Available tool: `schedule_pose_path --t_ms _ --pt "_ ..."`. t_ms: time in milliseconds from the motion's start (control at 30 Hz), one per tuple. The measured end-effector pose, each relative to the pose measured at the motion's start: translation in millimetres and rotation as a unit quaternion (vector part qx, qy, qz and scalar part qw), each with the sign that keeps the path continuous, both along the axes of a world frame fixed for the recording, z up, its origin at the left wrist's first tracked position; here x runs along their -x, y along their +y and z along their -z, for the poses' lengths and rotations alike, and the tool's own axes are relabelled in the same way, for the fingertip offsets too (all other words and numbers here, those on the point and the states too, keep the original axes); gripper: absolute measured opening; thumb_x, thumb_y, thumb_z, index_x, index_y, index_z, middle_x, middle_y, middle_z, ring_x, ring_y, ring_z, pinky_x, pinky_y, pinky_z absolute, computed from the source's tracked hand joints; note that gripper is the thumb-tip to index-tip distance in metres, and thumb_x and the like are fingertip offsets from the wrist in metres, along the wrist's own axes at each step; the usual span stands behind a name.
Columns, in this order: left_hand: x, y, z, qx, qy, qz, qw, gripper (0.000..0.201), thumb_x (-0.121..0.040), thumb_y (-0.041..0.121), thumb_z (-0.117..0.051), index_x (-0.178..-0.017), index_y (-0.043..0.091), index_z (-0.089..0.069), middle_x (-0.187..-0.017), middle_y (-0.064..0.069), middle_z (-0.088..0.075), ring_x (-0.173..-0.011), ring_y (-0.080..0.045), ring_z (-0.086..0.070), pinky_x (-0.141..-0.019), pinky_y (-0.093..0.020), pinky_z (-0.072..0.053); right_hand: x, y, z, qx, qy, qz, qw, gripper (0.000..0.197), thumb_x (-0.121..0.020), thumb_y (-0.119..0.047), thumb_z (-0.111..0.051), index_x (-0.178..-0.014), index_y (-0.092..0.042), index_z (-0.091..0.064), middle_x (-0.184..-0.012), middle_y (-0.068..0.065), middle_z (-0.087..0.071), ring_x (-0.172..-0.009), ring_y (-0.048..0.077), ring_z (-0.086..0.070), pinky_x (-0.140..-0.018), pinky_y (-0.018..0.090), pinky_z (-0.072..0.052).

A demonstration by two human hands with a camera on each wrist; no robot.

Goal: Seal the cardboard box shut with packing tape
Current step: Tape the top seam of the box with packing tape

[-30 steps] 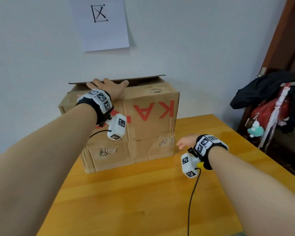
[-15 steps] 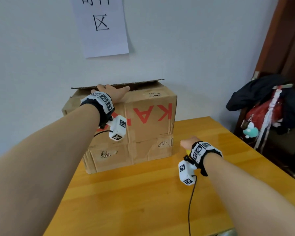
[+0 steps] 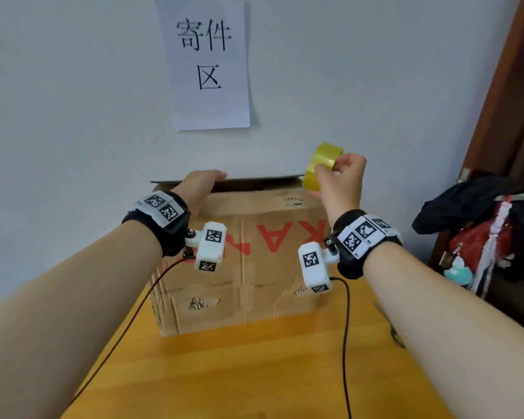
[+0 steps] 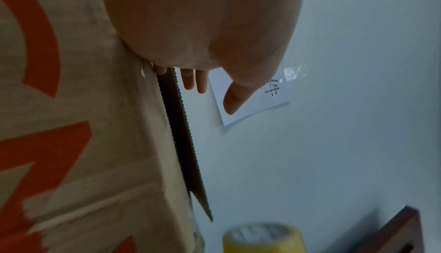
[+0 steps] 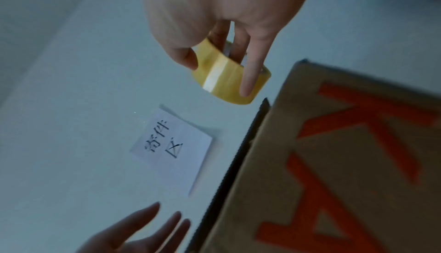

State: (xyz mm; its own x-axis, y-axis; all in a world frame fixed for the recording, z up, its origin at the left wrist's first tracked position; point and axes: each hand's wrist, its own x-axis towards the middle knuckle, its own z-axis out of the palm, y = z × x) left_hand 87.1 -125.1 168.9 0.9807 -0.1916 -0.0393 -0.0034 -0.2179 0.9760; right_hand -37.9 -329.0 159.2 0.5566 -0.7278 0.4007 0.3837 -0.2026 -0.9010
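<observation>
Yellow packing tape [image 3: 321, 166] sits in your right hand [image 3: 341, 189], thumb on the outer band and fingers through the core, so that grip is closed round the roll. It is lifted above the top right corner of the cardboard box [image 3: 254, 258], which stands on the table [image 3: 254, 373] against the wall. Your left hand [image 3: 198, 186] lies flat with fingers straight on the top flap [image 3: 263, 177], near its left end, pressing it down. The seam to be taped probably runs left to right along the box top, below and to the left of the roll. Your right hand is the nearer one; I cannot tell where the tape's free end is.
</observation>
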Motion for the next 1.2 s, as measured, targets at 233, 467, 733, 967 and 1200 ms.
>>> schedule_pose_path --t_ms 233,467,733,967,1200 --pt "-14.2 23.5 -7.8 0.063 -0.018 -0.060 0.996 0.035 -0.091 0.023 -0.062 -0.126 0.015 -0.058 -0.115 -0.001 -0.057 -0.102 -0.019 -0.055 -0.076 -0.032 -0.044 -63.7 49.2 -35.0 -0.132 -0.024 -0.220 0.966 0.049 -0.090 -0.001 -0.061 -0.132 -0.016 -0.041 -0.109 0.008 -0.057 -0.107 0.029 -0.062 -0.067 0.049 -0.063" --pt "-26.8 30.1 -0.5 0.088 -0.018 -0.086 0.992 0.015 -0.092 0.019 -0.059 -0.107 0.015 -0.057 -0.102 0.002 -0.057 -0.099 -0.022 -0.056 -0.076 -0.030 -0.048 -119.3 65.4 -0.9 -0.088 0.129 -0.293 0.943 0.032 -0.090 -0.012 -0.059 -0.122 -0.013 -0.054 -0.124 0.016 -0.054 -0.110 0.035 -0.059 -0.066 0.042 -0.061" --pt "-27.4 6.2 0.6 0.051 -0.083 -0.006 0.995 0.069 -0.092 0.055 -0.058 -0.148 0.019 -0.041 -0.146 -0.002 -0.045 -0.123 -0.020 -0.045 -0.104 -0.037 -0.042 -124.6 57.4 2.9 -0.048 0.133 -0.294 0.945 0.032 -0.091 -0.039 -0.069 -0.099 -0.009 -0.068 -0.092 0.011 -0.067 -0.080 0.026 -0.063 -0.061 0.034 -0.045" --pt "-25.8 13.0 4.8 0.058 -0.088 0.034 0.994 0.075 -0.091 0.054 -0.060 -0.152 0.017 -0.036 -0.152 -0.007 -0.042 -0.136 -0.024 -0.040 -0.098 -0.032 -0.041 -120.4 57.0 2.8 -0.070 0.129 -0.307 0.940 0.025 -0.092 -0.033 -0.070 -0.096 -0.009 -0.068 -0.085 0.007 -0.064 -0.073 0.022 -0.060 -0.050 0.029 -0.040" --pt "-28.3 9.8 10.5 0.033 -0.154 0.021 0.987 0.066 -0.090 0.053 -0.063 -0.144 0.019 -0.048 -0.136 -0.002 -0.055 -0.117 -0.019 -0.052 -0.094 -0.034 -0.046 -120.2 56.1 4.3 -0.049 0.121 -0.342 0.931 0.020 -0.092 -0.030 -0.068 -0.093 -0.010 -0.070 -0.088 0.012 -0.064 -0.070 0.023 -0.060 -0.048 0.029 -0.035"
